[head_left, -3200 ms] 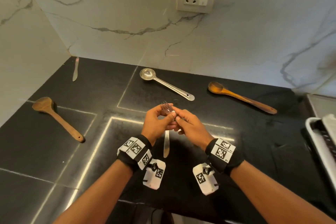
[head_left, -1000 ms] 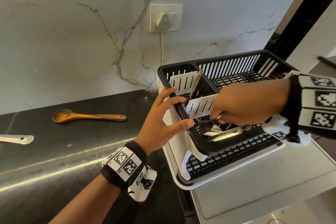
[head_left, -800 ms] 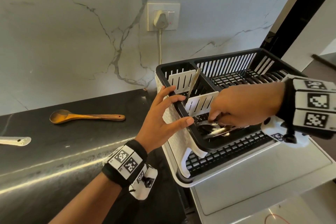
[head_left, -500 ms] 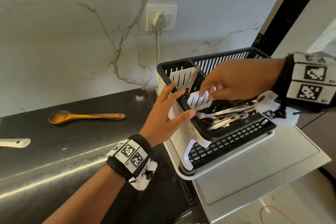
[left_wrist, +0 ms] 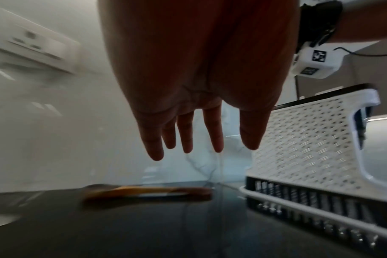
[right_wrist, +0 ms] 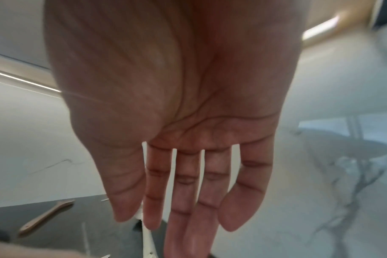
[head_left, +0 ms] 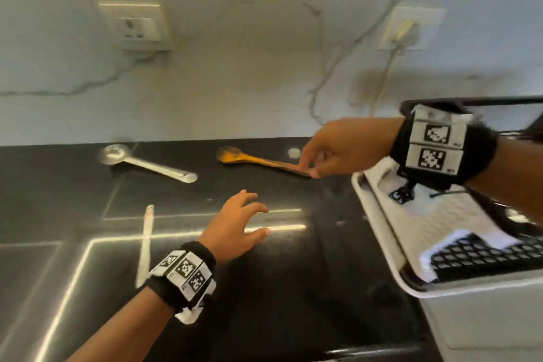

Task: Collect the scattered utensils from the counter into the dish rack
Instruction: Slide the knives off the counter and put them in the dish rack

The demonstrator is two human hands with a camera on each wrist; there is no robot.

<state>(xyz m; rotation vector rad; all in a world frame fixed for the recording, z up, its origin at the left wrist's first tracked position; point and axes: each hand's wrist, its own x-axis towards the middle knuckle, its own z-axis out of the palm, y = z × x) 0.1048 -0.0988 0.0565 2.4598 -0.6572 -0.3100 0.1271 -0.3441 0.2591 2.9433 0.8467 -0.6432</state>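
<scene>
a person's right hand [head_left: 346, 145] reaches out over a black counter [head_left: 293, 273], fingers straight and spread wide, holding nothing. its fingertips hang right at the handle end of a wooden spoon [head_left: 258, 160]; whether they touch it cannot be told through the blur. the spoon's bowl lies on the far side of the handle from the hand. the left hand [head_left: 235, 229] hovers nearer the body, below the right hand, fingers loosely spread and empty. beyond its little-finger side lies a pale knife [head_left: 146, 241], and farther off a steel ladle [head_left: 141, 160]. the dish rack [head_left: 382, 200] sits under the right wrist, just behind that hand.

the step in hand appears to be picking up the wooden spoon. done well, the fingers would likely close round the handle near its end, lift it flat off the counter, then carry it back to the rack without knocking the rim.
</scene>
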